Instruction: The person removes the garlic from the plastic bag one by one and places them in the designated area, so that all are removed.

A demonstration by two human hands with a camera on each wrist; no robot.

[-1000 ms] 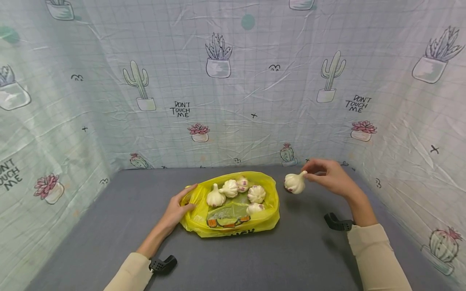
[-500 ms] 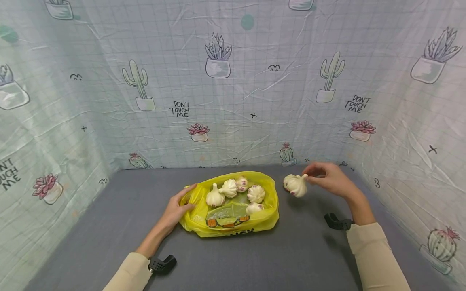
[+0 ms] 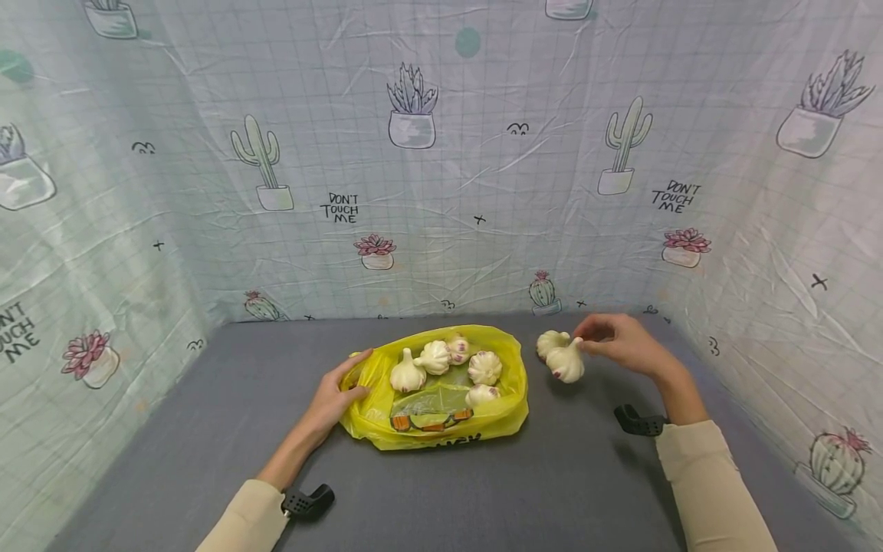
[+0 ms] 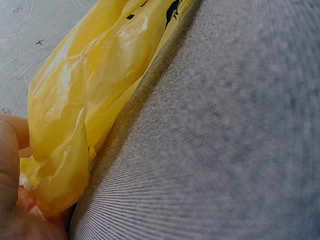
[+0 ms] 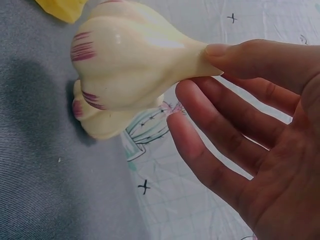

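My right hand [image 3: 624, 343] pinches a garlic bulb [image 3: 567, 362] by its stem between thumb and fingers; in the right wrist view the bulb [image 5: 125, 55] is cream with purple streaks. Just behind it, a second garlic bulb [image 3: 549, 342] rests on the table, partly covered by the held one. A yellow plastic bag [image 3: 507, 420] lies open at the centre, with several garlic bulbs [image 3: 408, 373] inside. My left hand [image 3: 336, 395] grips the bag's left side, its thumb and fingers around the film. Crumpled yellow film [image 4: 65, 150] fills that hand in the left wrist view.
The grey tabletop [image 3: 441, 498] extends around the bag. A pale curtain [image 3: 441, 184] printed with cacti and succulents encloses the back and both sides. Each wrist wears a black camera mount [image 3: 308, 502].
My right hand has brought the held garlic bulb nearer to me and slightly lower in the head view, uncovering the bulb behind it. The left hand and bag stay in place.
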